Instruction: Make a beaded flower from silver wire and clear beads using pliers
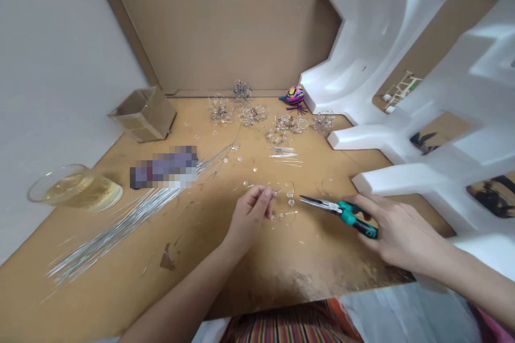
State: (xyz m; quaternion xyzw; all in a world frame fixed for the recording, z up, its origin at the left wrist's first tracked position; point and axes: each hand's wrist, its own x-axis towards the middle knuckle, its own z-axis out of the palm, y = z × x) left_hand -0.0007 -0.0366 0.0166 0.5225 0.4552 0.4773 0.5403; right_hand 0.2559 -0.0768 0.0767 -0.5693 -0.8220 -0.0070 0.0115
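Observation:
My left hand (252, 209) is closed in a pinch on a thin wire strung with clear beads (290, 202). The beaded wire curves out to the right of my fingertips, low over the table. In my right hand (392, 228) is a pair of long-nose pliers (340, 211) with green and black handles. Their slim jaws, slightly parted, point left toward the beads but stay apart from them. Beyond my hands lies a small pile of short straight wires (284, 153). Loose clear beads (240, 159) are scattered just left of it.
Long wires (132, 236) lie in a bundle at left, a blurred-out object (163, 169) over them. A glass of yellowish liquid (76, 187) and a cardboard box (147, 115) stand behind. Several coiled wire pieces (252, 114) and a colourful ball (295, 95) sit farther back. White moulded foam (386, 179) borders the right.

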